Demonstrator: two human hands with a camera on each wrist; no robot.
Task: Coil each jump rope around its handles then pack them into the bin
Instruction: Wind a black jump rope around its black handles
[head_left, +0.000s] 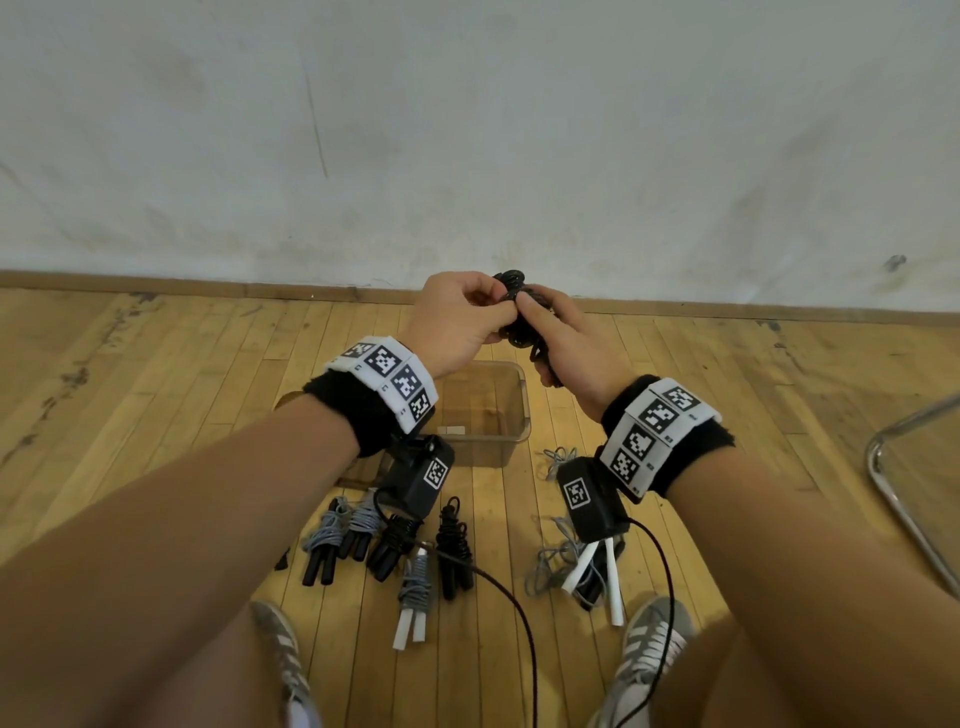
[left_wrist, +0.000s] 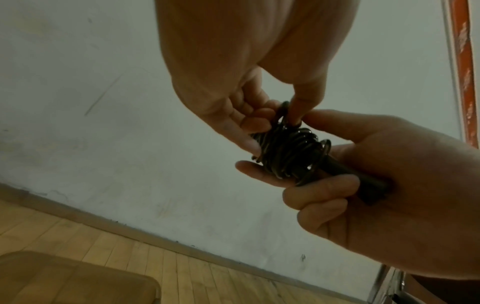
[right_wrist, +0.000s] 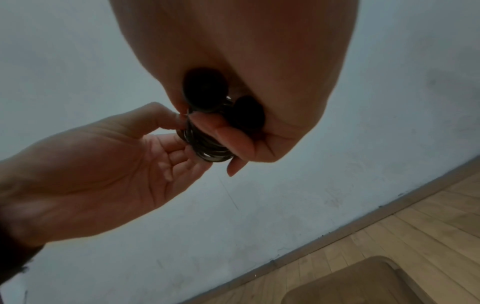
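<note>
Right hand (head_left: 566, 338): fingers curled round the paired handles of the black jump rope (left_wrist: 288, 154), held in the air above the bin (head_left: 511, 410); left hand (head_left: 457, 317): fingertips pinching a strand at the top of the coil; cord thin, glossy, probably springy and slick, light; best gripped at the stiff handles, the loose end kept pinned or the wraps may unwind; coiled ropes (head_left: 384, 545) on the floor nearer the person than the bin; uncoiled grey rope (head_left: 550, 566) beside them.
</note>
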